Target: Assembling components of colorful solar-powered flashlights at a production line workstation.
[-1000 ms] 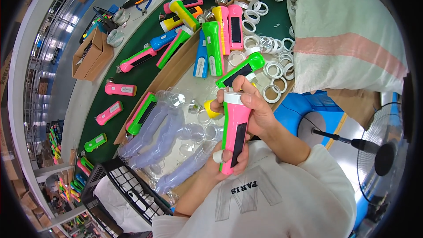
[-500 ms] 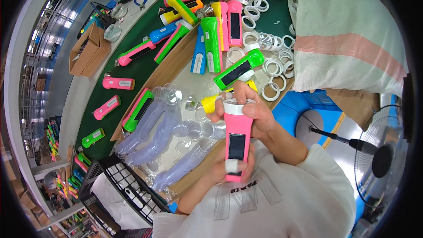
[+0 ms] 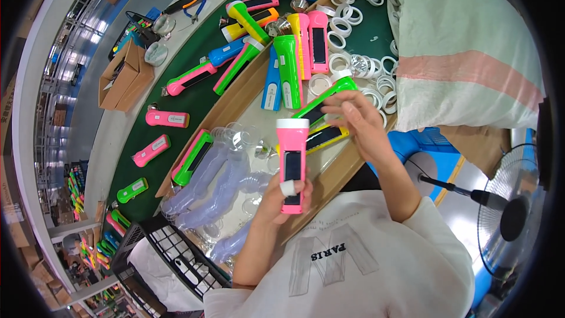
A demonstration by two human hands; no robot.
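Observation:
My left hand [image 3: 269, 201], with white tape round a finger, grips a pink flashlight [image 3: 292, 140] by its lower handle. This flashlight stands upright with a white ring on its head and a dark panel on its front. My right hand [image 3: 364, 128] is off it, fingers apart, over a green flashlight [image 3: 340, 87] with a dark panel; whether they touch I cannot tell. Just below that lies a yellow flashlight [image 3: 327, 137], partly hidden by my right hand. Green, blue, yellow and pink flashlights lean at the tray's far side, near a green one [image 3: 286, 65].
A shallow cardboard tray [image 3: 347, 174] holds stacks of clear plastic discs [image 3: 206, 200]. Loose white rings [image 3: 341, 25] lie at the far right beside a big woven sack [image 3: 465, 41]. More flashlights lie on the green bench. A black crate [image 3: 182, 259] and a fan [image 3: 512, 218] flank me.
My right hand has let go of the pink flashlight's head and moved right, its fingers now spread. My left hand has carried the flashlight away from my body and slightly left.

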